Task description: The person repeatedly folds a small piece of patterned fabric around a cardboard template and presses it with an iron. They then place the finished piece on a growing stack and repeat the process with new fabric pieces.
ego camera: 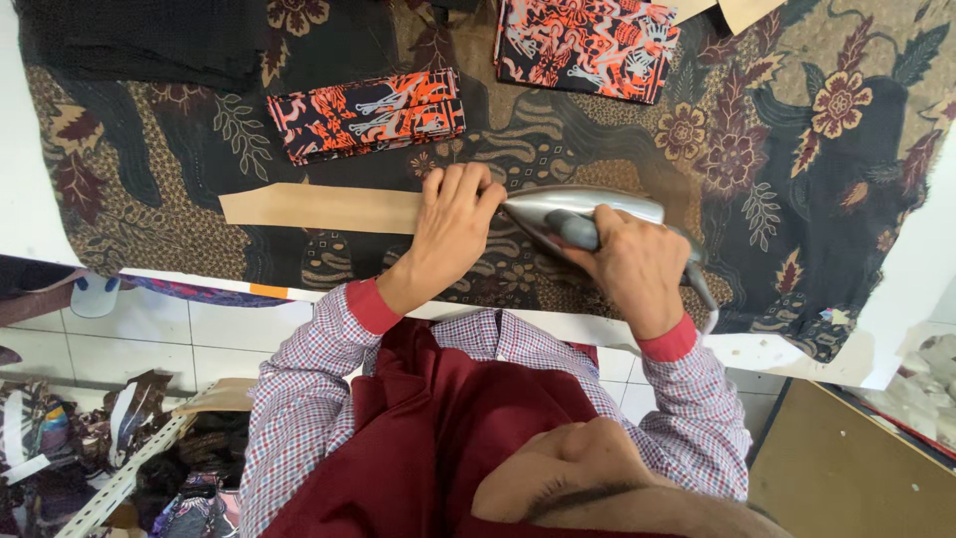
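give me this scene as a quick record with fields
left hand: left hand presses on a tan paper strip, fingers bent
right hand: right hand grips the handle of a silver iron
iron: tip points at the left hand, over the strip's end
surface: dark floral cloth spread over the table
beyond the strip: folded orange-black fabric, larger orange-black piece

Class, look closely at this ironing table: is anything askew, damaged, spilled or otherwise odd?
Nothing stands out. The left hand presses flat on the brown paper strip, the right hand grips the iron, and the two folded orange-patterned cloths lie neatly on the batik cover.
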